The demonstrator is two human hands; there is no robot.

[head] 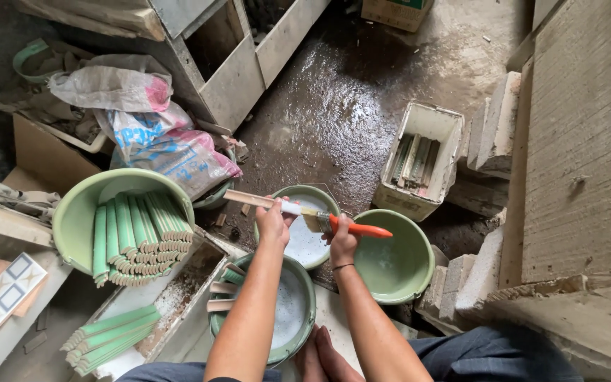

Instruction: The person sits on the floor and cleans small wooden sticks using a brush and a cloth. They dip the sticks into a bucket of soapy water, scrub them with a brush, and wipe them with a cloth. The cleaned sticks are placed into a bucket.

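Note:
My left hand grips a long narrow clay strip, held level over a green bowl of whitish liquid. My right hand holds a paintbrush with an orange handle; its bristles touch the white-coated end of the strip. Below my forearms sits a second green bowl with pale liquid and a few strips leaning on its left rim. My bare feet show at the bottom edge.
A tilted green tub holds several green-glazed strips, and more lie stacked at lower left. An empty green bowl is at right. A white box with strips, concrete blocks, plastic bags and wet floor surround me.

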